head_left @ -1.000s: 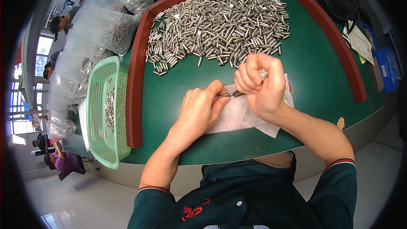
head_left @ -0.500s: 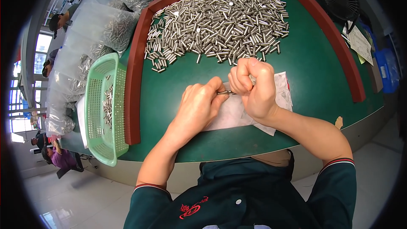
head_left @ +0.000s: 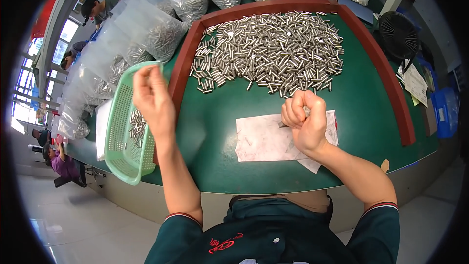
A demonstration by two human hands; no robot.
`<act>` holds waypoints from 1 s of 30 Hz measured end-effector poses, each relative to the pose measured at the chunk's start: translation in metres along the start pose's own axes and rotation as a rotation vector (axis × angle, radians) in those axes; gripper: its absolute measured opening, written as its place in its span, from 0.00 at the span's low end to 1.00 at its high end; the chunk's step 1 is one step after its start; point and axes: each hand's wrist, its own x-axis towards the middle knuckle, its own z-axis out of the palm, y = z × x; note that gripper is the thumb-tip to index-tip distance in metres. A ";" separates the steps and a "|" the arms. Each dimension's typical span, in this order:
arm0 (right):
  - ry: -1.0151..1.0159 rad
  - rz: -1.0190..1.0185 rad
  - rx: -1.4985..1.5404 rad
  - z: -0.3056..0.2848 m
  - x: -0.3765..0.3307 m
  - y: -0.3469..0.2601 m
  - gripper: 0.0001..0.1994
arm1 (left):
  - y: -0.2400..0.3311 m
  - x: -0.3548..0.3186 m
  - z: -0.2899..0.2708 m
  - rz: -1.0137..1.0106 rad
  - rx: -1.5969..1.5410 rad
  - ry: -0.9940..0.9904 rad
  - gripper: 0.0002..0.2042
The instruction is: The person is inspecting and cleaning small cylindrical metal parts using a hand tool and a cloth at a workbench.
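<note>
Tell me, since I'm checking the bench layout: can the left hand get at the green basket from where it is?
Probably yes: the left hand is raised right over the green basket, whose top is open, with nothing between them.

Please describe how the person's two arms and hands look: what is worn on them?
Both forearms are bare. The left hand and right hand wear no gloves. Short dark green sleeves end in red-and-white striped cuffs.

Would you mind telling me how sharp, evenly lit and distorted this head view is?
Head view: strong fisheye, the red tray rim bows and corners go black; windows at left blow out; the raised left hand is slightly soft, the metal pins glint but stay crisp.
</note>
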 end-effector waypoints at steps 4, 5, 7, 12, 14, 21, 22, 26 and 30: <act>0.000 0.008 -0.005 0.002 0.002 0.000 0.17 | -0.031 0.022 -0.053 0.042 0.683 0.120 0.08; 0.002 0.006 -0.008 0.001 0.002 0.000 0.17 | -0.039 0.021 -0.060 0.001 0.839 0.054 0.09; 0.000 0.006 -0.011 0.001 0.003 0.000 0.17 | -0.044 0.015 -0.058 0.128 1.064 0.050 0.13; 0.017 0.001 -0.016 -0.003 0.003 0.001 0.16 | -0.026 0.000 -0.007 0.352 0.682 -0.102 0.07; 0.004 0.002 -0.006 -0.003 0.002 0.002 0.16 | -0.017 -0.015 0.018 0.240 0.394 -0.236 0.03; 0.018 0.019 0.005 0.003 0.002 0.000 0.16 | -0.021 -0.056 0.063 0.371 0.218 -0.553 0.05; 0.022 0.015 0.003 0.002 0.002 0.000 0.16 | -0.018 -0.057 0.065 0.385 0.223 -0.565 0.05; 0.002 -0.003 -0.003 -0.002 0.002 0.002 0.16 | -0.013 -0.058 0.066 0.404 0.302 -0.544 0.05; 0.004 0.000 0.000 -0.001 0.002 0.002 0.16 | -0.017 -0.061 0.072 0.308 0.311 -0.533 0.06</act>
